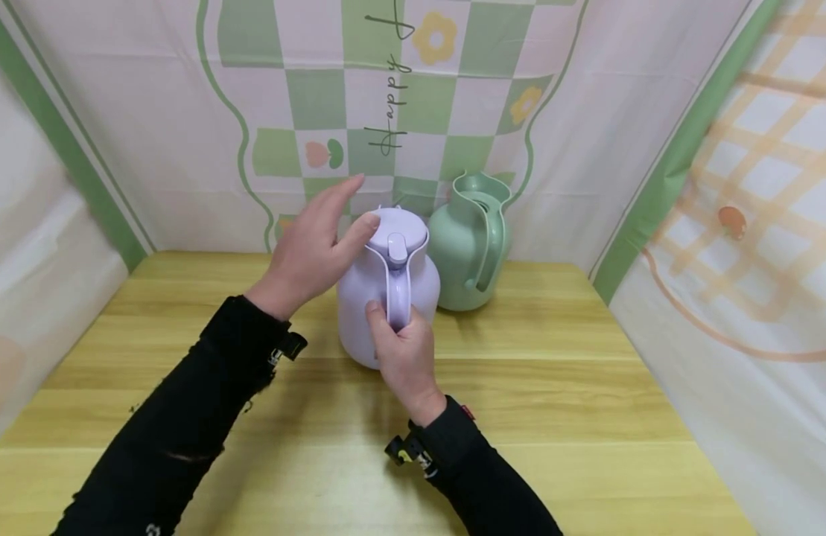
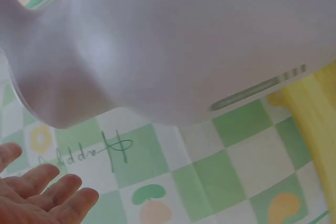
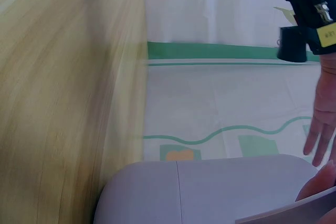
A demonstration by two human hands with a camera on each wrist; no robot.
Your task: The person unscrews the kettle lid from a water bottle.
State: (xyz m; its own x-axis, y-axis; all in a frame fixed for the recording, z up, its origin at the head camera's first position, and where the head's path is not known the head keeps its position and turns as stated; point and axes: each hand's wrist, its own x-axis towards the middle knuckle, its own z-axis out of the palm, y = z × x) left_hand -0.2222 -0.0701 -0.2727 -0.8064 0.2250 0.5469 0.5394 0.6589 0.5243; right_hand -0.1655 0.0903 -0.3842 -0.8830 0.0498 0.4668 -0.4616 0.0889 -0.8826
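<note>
A lilac thermos jug point(image 1: 359, 320) with a round lid point(image 1: 399, 222) stands on the table, its handle towards me. My right hand point(image 1: 410, 362) grips the lower part of that handle, thumb along its left side. Beside the lid on the left is my left hand point(image 1: 310, 249), fingers extended and thumb tip at the lid's edge; whether it touches, I cannot tell. In the left wrist view, the jug's body point(image 2: 184, 51) fills the top, with the left fingers point(image 2: 65, 192) apart from it. The right wrist view shows the jug's side point(image 3: 152, 190) at the bottom.
A green jug point(image 1: 462, 260) with a flared spout and a handle stands behind the lilac one, to the right. The wooden table point(image 1: 553, 402) meets a checked fabric backdrop point(image 1: 372, 97) at the back. Fabric panels point(image 1: 754, 223) also hang at both sides.
</note>
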